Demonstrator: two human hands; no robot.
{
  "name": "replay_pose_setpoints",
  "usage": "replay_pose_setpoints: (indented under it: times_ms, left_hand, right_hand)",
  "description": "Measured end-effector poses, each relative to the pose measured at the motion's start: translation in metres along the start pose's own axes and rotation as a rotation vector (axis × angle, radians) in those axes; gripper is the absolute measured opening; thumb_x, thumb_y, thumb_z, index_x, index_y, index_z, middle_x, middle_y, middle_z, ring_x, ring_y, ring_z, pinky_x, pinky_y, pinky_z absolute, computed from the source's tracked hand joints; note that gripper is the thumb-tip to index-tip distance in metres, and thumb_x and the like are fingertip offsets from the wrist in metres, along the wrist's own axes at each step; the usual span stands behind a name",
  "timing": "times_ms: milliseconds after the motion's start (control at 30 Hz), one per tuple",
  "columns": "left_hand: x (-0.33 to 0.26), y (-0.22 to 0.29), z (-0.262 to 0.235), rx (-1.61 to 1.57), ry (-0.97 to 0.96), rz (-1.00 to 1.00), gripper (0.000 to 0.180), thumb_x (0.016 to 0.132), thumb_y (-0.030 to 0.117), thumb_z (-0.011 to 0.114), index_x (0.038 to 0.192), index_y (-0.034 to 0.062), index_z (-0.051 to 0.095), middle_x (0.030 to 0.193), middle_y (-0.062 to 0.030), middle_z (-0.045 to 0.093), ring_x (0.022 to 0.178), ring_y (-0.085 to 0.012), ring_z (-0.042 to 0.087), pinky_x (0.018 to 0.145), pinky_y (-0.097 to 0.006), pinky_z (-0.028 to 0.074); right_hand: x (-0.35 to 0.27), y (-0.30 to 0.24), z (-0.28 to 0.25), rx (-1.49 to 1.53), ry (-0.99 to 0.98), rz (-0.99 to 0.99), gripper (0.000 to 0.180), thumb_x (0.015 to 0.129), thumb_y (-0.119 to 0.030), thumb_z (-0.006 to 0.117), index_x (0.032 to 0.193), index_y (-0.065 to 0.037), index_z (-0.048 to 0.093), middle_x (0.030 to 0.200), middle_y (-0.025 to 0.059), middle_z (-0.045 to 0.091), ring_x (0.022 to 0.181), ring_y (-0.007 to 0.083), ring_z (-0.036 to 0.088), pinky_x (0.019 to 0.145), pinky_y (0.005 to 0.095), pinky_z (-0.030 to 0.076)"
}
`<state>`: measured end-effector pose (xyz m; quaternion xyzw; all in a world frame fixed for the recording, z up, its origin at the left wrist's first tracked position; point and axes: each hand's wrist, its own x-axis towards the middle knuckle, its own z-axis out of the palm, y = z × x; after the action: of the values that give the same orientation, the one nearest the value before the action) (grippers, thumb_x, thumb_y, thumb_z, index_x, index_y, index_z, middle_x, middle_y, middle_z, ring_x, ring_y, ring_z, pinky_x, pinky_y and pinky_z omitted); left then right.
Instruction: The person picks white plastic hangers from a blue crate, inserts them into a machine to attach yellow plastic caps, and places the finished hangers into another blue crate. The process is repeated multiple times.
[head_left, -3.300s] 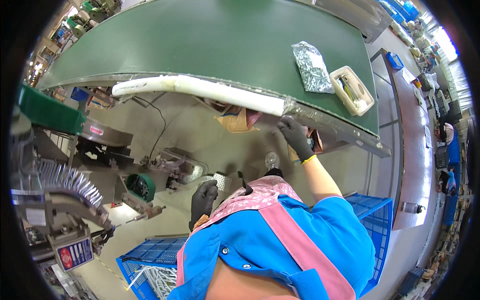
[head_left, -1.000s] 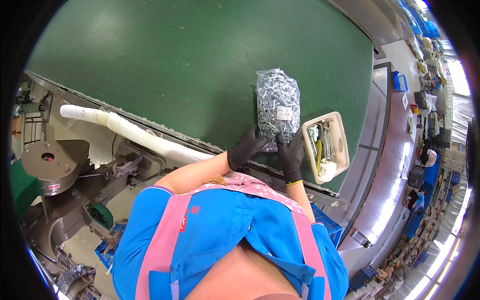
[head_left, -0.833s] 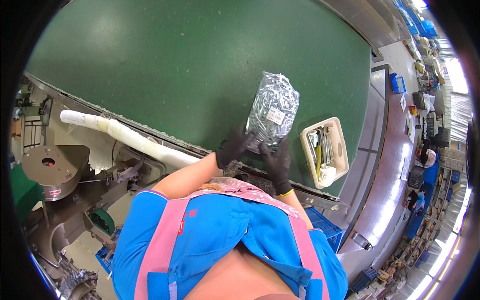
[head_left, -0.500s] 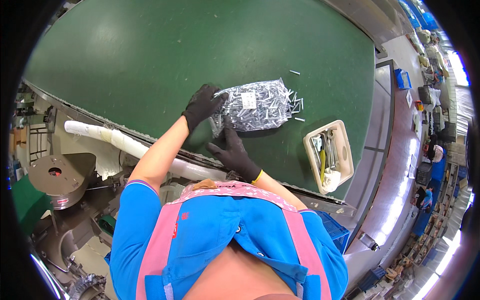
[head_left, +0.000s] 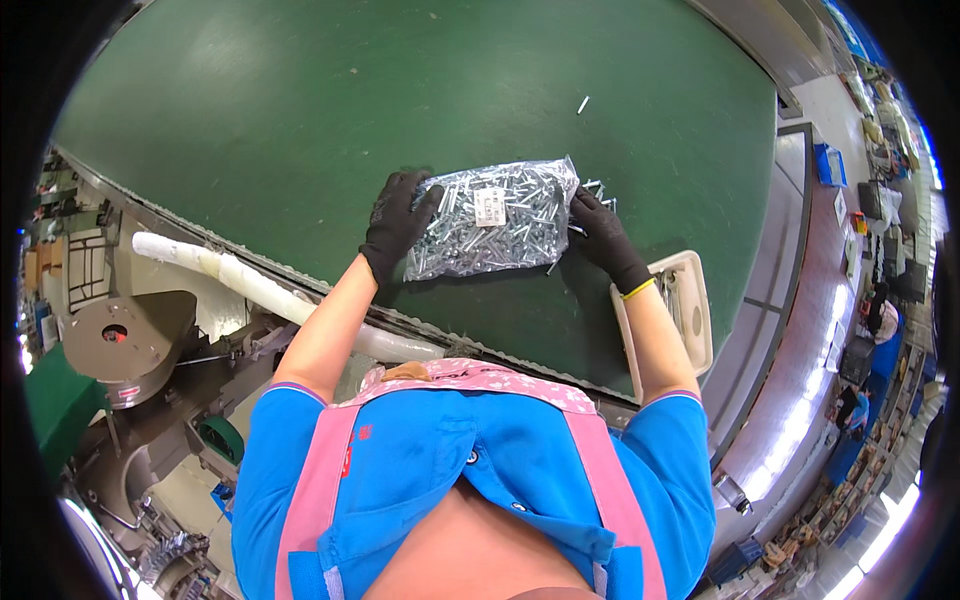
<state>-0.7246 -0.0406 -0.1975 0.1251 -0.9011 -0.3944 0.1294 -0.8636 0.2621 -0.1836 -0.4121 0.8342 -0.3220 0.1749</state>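
The bag (head_left: 495, 218) of screws (clear plastic, white label on top) lies flat on the green surface (head_left: 300, 110). The left hand (head_left: 397, 217) grasps its left end; the right hand (head_left: 603, 231) grips its right end. A few loose screws (head_left: 592, 187) lie beside the right hand. A beige tray (head_left: 690, 315) sits nearby.

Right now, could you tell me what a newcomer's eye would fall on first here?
The clear bag of silver screws lying on the green table, with a black-gloved left hand and right hand at its two ends. Loose screws lie by the right hand, and a cream tray sits at the table's right edge.
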Motion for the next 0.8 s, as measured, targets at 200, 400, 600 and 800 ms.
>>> replay_pose_setpoints:
  times_ms: [200, 400, 600, 800]
  left_hand:
    - [-0.005, 0.001, 0.006, 0.003, 0.061, -0.012, 0.035, 0.088, 0.033, 0.059, 0.107, 0.0033, 0.059, 0.102, -0.0166, 0.059, 0.095, -0.0331, 0.057, 0.083, -0.040, 0.046]
    - [-0.003, 0.001, 0.013, 0.122, 0.056, -0.063, 0.028, 0.090, 0.025, 0.056, 0.108, 0.0030, 0.059, 0.104, -0.0169, 0.059, 0.097, -0.0327, 0.057, 0.085, -0.040, 0.045]
    - [-0.006, 0.001, 0.008, -0.003, 0.075, -0.065, 0.035, 0.088, 0.031, 0.059, 0.109, 0.0030, 0.058, 0.106, -0.0176, 0.059, 0.100, -0.0341, 0.056, 0.086, -0.041, 0.045]
    - [-0.011, -0.002, -0.004, -0.119, 0.019, -0.040, 0.038, 0.088, 0.028, 0.060, 0.115, 0.0015, 0.055, 0.111, -0.0175, 0.058, 0.104, -0.0317, 0.056, 0.089, -0.039, 0.044]
  right_hand:
    - [0.029, -0.003, 0.001, -0.134, -0.061, -0.257, 0.057, 0.065, -0.019, 0.074, 0.118, -0.009, 0.056, 0.131, 0.0152, 0.049, 0.126, 0.0373, 0.042, 0.101, 0.0409, 0.040]
    - [0.044, -0.012, 0.024, -0.359, 0.039, -0.071, 0.050, 0.061, -0.020, 0.073, 0.109, -0.011, 0.059, 0.120, 0.0116, 0.055, 0.115, 0.0357, 0.049, 0.090, 0.0408, 0.047]
    - [0.038, -0.001, 0.047, -0.197, 0.344, 0.077, 0.036, 0.066, -0.011, 0.067, 0.102, -0.008, 0.061, 0.103, 0.0111, 0.061, 0.096, 0.0328, 0.060, 0.079, 0.0401, 0.050]
    - [0.028, 0.011, 0.046, 0.711, 0.599, 0.254, 0.024, 0.074, 0.002, 0.063, 0.098, -0.002, 0.065, 0.090, 0.0087, 0.067, 0.079, 0.0170, 0.063, 0.070, 0.0282, 0.051]
